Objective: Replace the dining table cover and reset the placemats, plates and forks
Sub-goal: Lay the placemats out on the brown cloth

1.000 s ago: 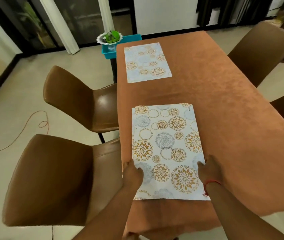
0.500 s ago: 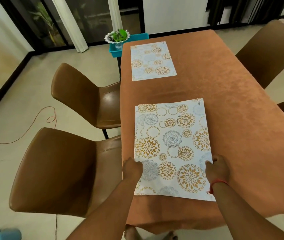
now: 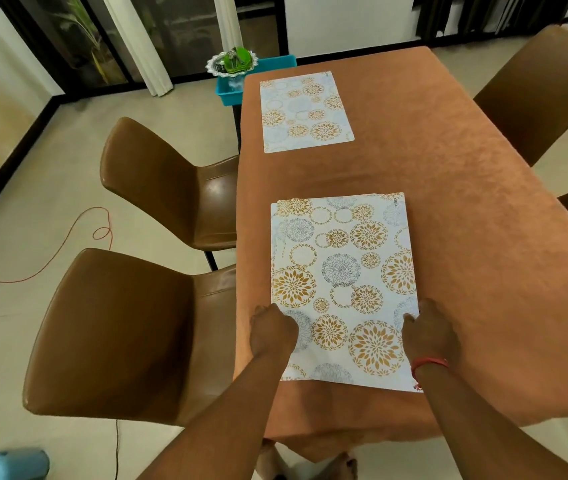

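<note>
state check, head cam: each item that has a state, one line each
table cover: spread over the table, lies flat
far placemat: single, flat on the cover, untouched
near placemats: stack of more than one, edges slightly offset, flat on the cover
left hand: curled on the stack's left edge
right hand: curled on the stack's right edge
blue bin: beyond the table's far corner, holds a dish
plates, forks: none on the table

Floor (image 3: pixel 50 188): pale, smooth tile, with a thin red cord (image 3: pixel 78 237) looping across it at left. Two brown leather-look chairs (image 3: pixel 116 330) stand along the table's left side; further brown chairs (image 3: pixel 535 98) stand at right. Far wall: dark-framed glass panels (image 3: pixel 185 26), a white pillar (image 3: pixel 133 39), black skirting.
</note>
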